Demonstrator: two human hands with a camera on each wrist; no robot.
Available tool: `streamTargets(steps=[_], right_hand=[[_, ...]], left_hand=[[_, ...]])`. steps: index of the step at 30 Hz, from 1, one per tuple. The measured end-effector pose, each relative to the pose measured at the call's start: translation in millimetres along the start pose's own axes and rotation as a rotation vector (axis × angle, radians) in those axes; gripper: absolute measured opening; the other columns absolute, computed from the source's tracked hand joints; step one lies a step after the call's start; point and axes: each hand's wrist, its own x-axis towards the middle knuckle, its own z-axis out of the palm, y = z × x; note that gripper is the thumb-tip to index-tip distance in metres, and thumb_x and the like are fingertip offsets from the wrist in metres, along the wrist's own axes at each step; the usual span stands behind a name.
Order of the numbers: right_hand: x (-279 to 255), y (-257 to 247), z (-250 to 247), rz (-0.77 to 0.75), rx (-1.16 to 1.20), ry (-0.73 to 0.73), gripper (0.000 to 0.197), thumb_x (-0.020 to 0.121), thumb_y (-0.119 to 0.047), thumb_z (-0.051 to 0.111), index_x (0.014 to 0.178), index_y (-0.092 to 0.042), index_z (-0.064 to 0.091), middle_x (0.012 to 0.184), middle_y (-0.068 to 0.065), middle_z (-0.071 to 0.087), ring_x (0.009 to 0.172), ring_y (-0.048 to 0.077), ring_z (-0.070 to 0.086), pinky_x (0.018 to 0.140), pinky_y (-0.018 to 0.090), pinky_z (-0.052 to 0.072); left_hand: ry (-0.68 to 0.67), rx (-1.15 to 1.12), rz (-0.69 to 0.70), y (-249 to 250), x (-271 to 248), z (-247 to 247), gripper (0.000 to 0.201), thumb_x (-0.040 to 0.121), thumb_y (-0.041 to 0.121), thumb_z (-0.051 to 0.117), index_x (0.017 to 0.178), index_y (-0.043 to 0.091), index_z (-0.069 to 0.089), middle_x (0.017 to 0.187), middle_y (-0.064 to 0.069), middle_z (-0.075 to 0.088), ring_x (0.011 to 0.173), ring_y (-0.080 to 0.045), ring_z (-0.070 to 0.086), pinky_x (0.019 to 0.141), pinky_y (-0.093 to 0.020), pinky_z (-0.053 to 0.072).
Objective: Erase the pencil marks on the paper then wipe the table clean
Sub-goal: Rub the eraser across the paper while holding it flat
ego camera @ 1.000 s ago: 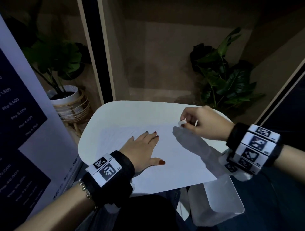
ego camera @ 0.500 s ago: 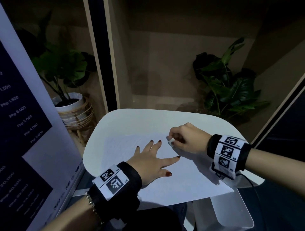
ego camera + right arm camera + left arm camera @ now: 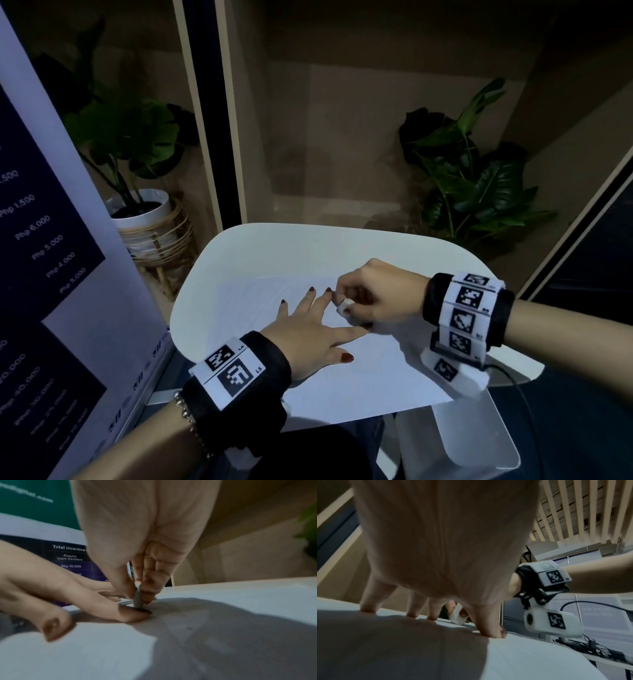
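The left hand (image 3: 308, 337) lies flat, fingers spread, pressing the paper (image 3: 370, 380) that overhangs the table's (image 3: 274, 246) near edge. Just beyond its forefinger, the right hand (image 3: 380, 294) pinches a small white eraser (image 3: 343, 307), its tip down on the sheet mid-table.

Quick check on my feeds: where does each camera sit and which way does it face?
Head: above, facing down at the table; shows both forearms, left hand flat on the paper.
Left wrist: under the left palm, looking along its fingers pressing the paper.
Right wrist: under the right hand, looking at the eraser.
Shared: the eraser appears in all three views.
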Motion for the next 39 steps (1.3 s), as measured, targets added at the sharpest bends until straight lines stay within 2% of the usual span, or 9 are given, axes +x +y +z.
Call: streamTargets(steps=[5,10,12,15,20,26,30,35,39], right_hand=[[3,18,-9,0.12,-0.088,0.103,0.012,0.09,-0.025,0.062,0.093,-0.015,0.069,0.072,-0.002,0.064,0.064,0.01,0.052,0.065,0.024,0.04],[-5,0,-4,0.008,0.04,-0.065,0.006,0.087,-0.021,0.064,0.091,-0.022,0.068,0.073,-0.014,0.063,0.068,0.004,0.057,0.065,0.013,0.044],[-3,10,-9,0.039,0.002,-0.035,0.007,0.087,-0.022,0.065,0.092,-0.023,0.069,0.07,-0.015,0.061,0.066,0.003,0.056,0.063,0.013,0.041],[-1,28,-14,0.121,-0.07,0.09,0.007,0.089,-0.023,0.064,0.091,-0.018,0.069,0.066,-0.013,0.057,0.062,0.004,0.051,0.063,0.021,0.037],[-6,11,-6,0.011,0.008,-0.034,0.008,0.09,-0.024,0.064,0.094,-0.02,0.07,0.073,-0.014,0.063,0.067,0.004,0.056,0.064,0.011,0.041],[-3,29,-11,0.11,-0.065,0.096,0.008,0.09,-0.025,0.064,0.092,-0.019,0.069,0.069,-0.008,0.061,0.062,0.006,0.051,0.062,0.02,0.036],[-8,18,-9,0.012,-0.014,-0.017,0.004,0.09,-0.024,0.064,0.09,-0.024,0.068,0.069,-0.018,0.059,0.065,-0.001,0.053,0.062,0.01,0.037],[-5,32,-12,0.094,-0.054,0.073,0.007,0.092,-0.024,0.063,0.094,-0.022,0.069,0.07,-0.01,0.061,0.063,0.004,0.052,0.061,0.018,0.036],[-8,30,-20,0.077,0.024,-0.102,0.007,0.09,-0.024,0.067,0.092,-0.03,0.07,0.075,-0.011,0.064,0.065,0.004,0.053,0.063,0.011,0.04]], left_hand=[[-0.015,0.019,-0.011,1,0,-1,0.053,0.103,0.051,0.027,0.148,0.059,-0.001,0.161,-0.012,-0.024,0.147,-0.033,-0.025,0.116,-0.065,-0.002],[-0.012,-0.003,-0.001,0,0,-1,0.051,0.103,0.051,0.027,0.148,0.058,0.004,0.161,-0.011,-0.024,0.147,-0.031,-0.025,0.116,-0.064,-0.001],[-0.018,-0.015,-0.003,0,-1,-2,0.052,0.104,0.05,0.027,0.148,0.059,0.002,0.161,-0.011,-0.024,0.146,-0.031,-0.026,0.116,-0.064,-0.002],[-0.033,-0.009,-0.007,2,-3,-3,0.053,0.104,0.049,0.026,0.148,0.058,0.0,0.16,-0.011,-0.025,0.146,-0.032,-0.027,0.115,-0.065,-0.003],[-0.039,-0.037,-0.005,0,-2,-3,0.052,0.104,0.048,0.027,0.148,0.059,0.001,0.16,-0.01,-0.026,0.146,-0.031,-0.028,0.115,-0.064,-0.004],[-0.042,-0.021,-0.007,1,-3,-3,0.053,0.104,0.048,0.027,0.148,0.059,0.0,0.16,-0.01,-0.026,0.146,-0.031,-0.028,0.115,-0.065,-0.004],[-0.044,-0.037,0.002,-1,-3,-3,0.052,0.104,0.048,0.028,0.148,0.059,0.001,0.16,-0.009,-0.026,0.145,-0.03,-0.029,0.116,-0.064,-0.005],[-0.046,-0.032,-0.007,0,-2,-4,0.052,0.104,0.049,0.027,0.147,0.06,0.0,0.16,-0.009,-0.026,0.145,-0.031,-0.029,0.116,-0.064,-0.006],[-0.058,-0.062,0.004,-2,-2,-5,0.052,0.104,0.048,0.029,0.148,0.06,0.002,0.16,-0.008,-0.027,0.145,-0.029,-0.031,0.115,-0.064,-0.007]])
